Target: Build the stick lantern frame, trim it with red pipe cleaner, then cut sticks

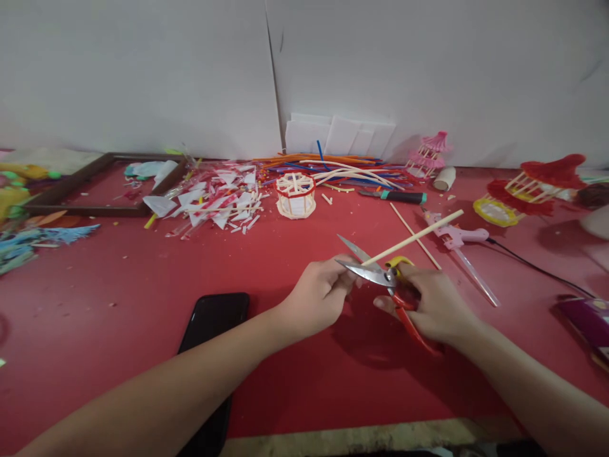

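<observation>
My left hand (pixel 318 295) pinches one end of a pale wooden stick (pixel 419 236), which slants up to the right. In my right hand (pixel 435 301) are scissors (pixel 368 271) with red and yellow handles. Their blades are apart, and the stick lies between them close to my left fingertips. Beyond my hands, a second thin stick (pixel 413 235) rests on the red table. A small round cage-like piece (pixel 295 195) of pale sticks with a red rim stands further back.
A pink glue gun (pixel 457 235) with its cord lies at right, near a utility knife (pixel 399 197). Coloured pipe cleaners (pixel 333 168) and paper scraps (pixel 214 197) lie along the back. A black phone (pixel 216 317) is beside my left forearm. Red and yellow models (pixel 533 187) stand right.
</observation>
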Tool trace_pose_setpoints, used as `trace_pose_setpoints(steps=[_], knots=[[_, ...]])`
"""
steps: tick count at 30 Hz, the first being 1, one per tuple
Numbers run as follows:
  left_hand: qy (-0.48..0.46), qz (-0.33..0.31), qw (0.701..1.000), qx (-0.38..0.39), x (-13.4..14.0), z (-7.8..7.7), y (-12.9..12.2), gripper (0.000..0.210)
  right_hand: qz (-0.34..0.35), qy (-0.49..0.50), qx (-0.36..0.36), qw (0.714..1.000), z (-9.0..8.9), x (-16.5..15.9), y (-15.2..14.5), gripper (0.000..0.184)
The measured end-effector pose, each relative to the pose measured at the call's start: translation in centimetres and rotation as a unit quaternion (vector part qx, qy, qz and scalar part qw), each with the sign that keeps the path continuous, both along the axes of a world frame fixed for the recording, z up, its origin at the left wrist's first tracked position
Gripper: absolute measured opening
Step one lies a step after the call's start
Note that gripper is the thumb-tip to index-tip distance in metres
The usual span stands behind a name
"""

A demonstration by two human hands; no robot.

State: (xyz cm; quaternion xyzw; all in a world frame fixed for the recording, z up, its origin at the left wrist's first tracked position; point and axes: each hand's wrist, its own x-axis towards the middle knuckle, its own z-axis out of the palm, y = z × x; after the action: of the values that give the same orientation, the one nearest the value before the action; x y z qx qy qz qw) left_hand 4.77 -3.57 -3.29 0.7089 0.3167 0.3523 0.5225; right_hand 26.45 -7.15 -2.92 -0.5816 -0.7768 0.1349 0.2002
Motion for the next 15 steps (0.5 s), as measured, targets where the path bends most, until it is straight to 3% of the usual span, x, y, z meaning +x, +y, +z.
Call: trace_pose_setpoints(steps=[7, 12, 14, 15], knots=[[-0.061, -0.174, 0.967, -0.178, -0.4, 0.8, 0.5, 0.022, 0.087, -0.009, 0.043, 0.995, 0.2, 2.0, 0.5, 0.032], [-0.106, -0.335, 0.872, -0.341, -0.7, 1.7, 0.3, 0.032, 0.173, 0.007, 0.011, 0.985, 0.2, 3.0, 0.8, 0.027], [-0.122, -0.294, 0.879, -0.355, -0.5, 1.4, 0.1, 0.032, 0.146, 0.012, 0.01, 0.989, 0.2, 2.8, 0.9, 0.03], [-0.125, -0.235, 0.903, -0.336, -0.3, 1.0, 0.0, 0.031, 0.117, 0.012, 0.018, 0.993, 0.2, 2.6, 0.8, 0.033]])
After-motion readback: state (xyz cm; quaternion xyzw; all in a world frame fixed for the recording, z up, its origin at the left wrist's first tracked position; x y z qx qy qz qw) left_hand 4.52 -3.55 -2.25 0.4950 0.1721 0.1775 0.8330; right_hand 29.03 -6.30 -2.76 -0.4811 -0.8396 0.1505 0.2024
